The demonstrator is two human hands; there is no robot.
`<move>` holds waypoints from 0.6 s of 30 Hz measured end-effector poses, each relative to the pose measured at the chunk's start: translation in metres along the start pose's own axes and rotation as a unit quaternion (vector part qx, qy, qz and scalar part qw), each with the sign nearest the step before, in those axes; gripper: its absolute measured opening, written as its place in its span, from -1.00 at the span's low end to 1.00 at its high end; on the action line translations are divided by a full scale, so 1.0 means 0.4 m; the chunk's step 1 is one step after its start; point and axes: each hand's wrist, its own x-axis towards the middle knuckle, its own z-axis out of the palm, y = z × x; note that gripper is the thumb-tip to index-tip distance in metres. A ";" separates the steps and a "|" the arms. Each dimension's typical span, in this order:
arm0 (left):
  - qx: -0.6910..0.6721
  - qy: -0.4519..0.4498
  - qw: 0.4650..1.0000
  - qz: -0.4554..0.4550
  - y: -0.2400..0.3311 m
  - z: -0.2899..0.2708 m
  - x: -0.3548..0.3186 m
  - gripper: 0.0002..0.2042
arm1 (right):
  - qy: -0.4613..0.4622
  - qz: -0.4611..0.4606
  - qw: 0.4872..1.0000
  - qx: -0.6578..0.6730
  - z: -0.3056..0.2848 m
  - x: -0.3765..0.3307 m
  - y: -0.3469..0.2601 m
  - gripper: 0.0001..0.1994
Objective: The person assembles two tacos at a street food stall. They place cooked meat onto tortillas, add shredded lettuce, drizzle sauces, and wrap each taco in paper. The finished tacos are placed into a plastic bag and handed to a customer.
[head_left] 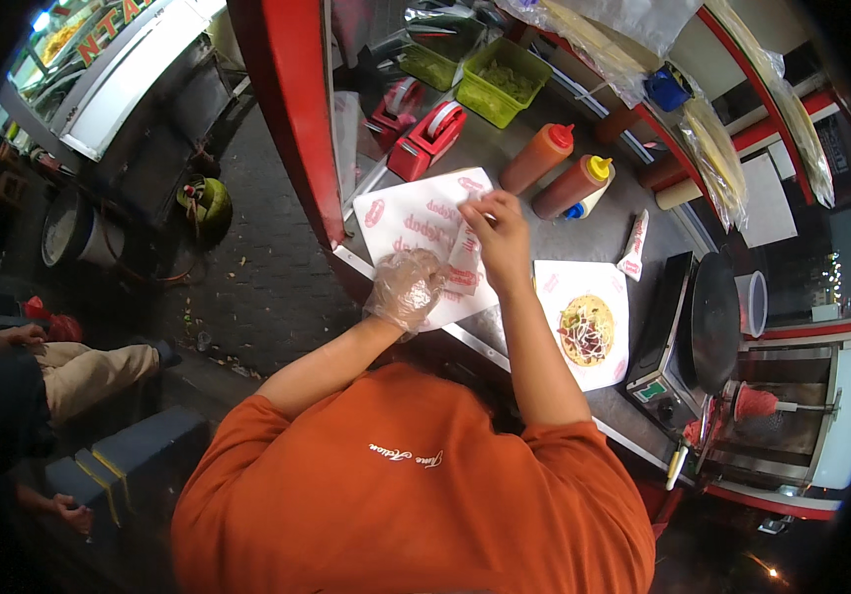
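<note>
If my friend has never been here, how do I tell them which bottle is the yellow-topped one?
Find the grey metal counter. Past the person's right hand are two big squeeze bottles of reddish sauce; yours is the one further right. Its yellow cap sets it apart from the red-capped bottle and the blue tip poking out beside it.

Dark paved floor (267, 247) left; red post (307, 129) beside grey counter (562, 239).
</note>
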 end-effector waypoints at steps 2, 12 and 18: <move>0.009 -0.005 1.000 -0.013 0.005 -0.002 0.008 -0.80 | 0.001 -0.048 0.998 -0.029 -0.063 -0.085 0.001 -0.87; 0.075 -0.131 0.988 -0.023 0.001 -0.007 0.047 -0.59 | 0.116 -0.004 0.975 -0.191 -0.021 -0.062 0.065 -0.65; 0.172 -0.288 0.940 -0.066 -0.058 0.037 0.125 -0.34 | -0.146 -0.029 0.957 -0.250 -0.100 -0.097 0.052 -0.85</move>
